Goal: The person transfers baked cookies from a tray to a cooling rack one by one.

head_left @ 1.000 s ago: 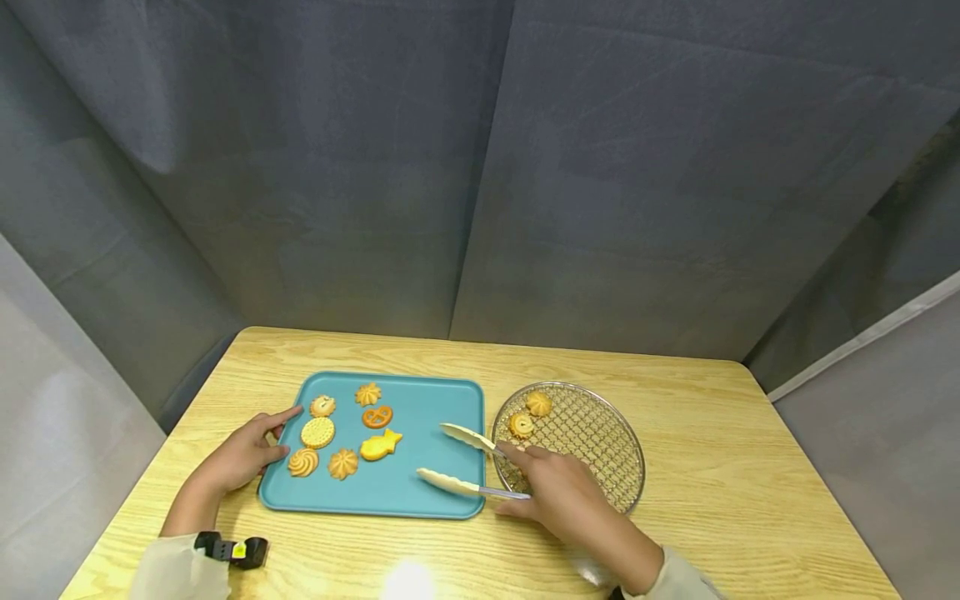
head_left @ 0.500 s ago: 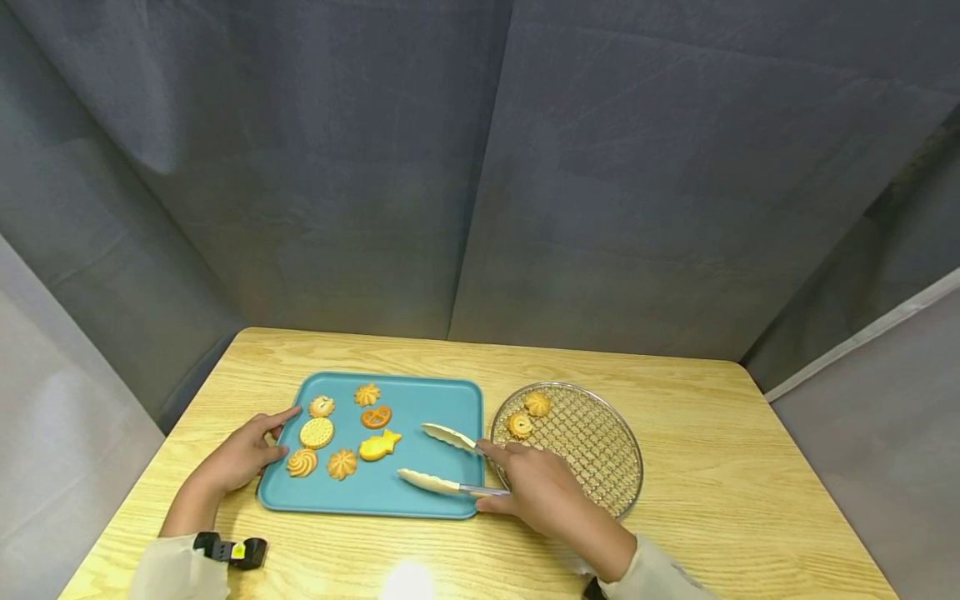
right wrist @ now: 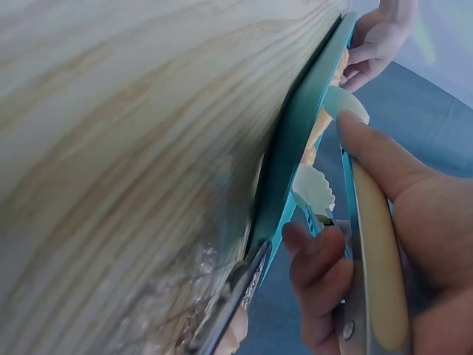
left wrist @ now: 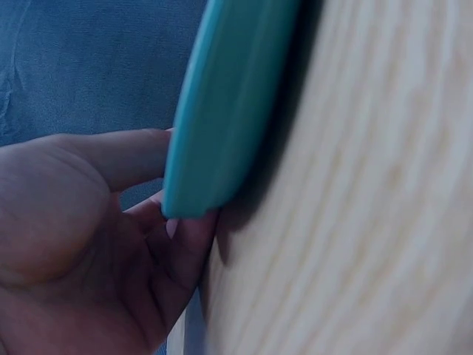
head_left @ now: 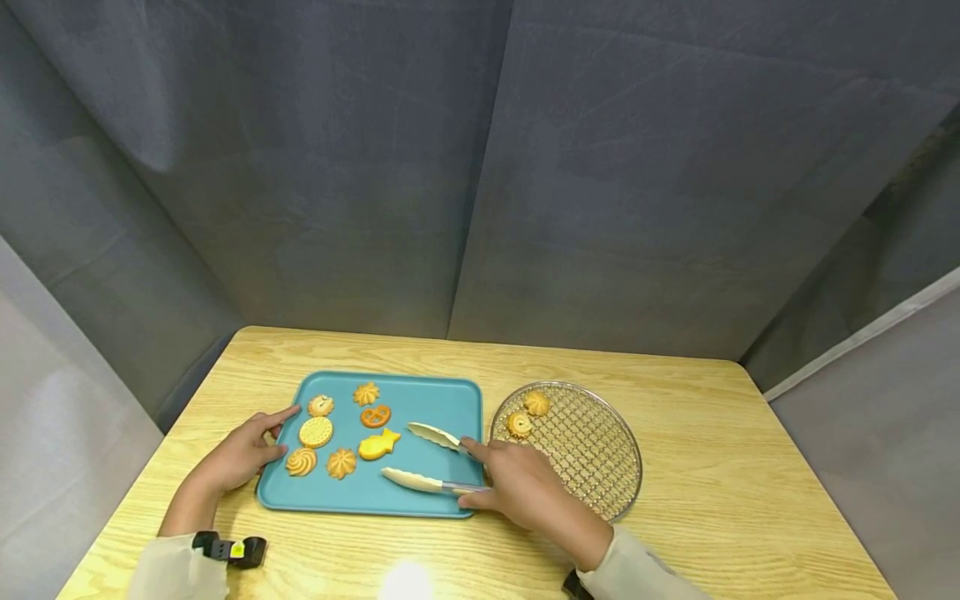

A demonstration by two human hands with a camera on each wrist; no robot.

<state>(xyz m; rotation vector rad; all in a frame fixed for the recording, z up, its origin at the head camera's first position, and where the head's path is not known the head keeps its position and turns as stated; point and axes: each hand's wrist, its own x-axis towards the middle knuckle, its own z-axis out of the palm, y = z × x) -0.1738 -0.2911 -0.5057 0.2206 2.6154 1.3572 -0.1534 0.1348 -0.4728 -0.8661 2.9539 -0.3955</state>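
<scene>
Evidently, left hand (head_left: 242,454) clamps fingers on left edge of blue rectangular tray (head_left: 446,404), likely steadying it. Right hand (head_left: 519,485) wraps fingers round cream-tipped metal tongs (head_left: 411,478), spread over tray beside yellow fish-shaped cookie (head_left: 378,444), presumably for clearance.

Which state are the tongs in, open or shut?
Open. In the head view, the tongs' two cream tips stand apart, with bare tray showing between them.

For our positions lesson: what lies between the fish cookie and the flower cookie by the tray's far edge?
The head view shows a pretzel between the fish cookie and flower cookie.
</scene>
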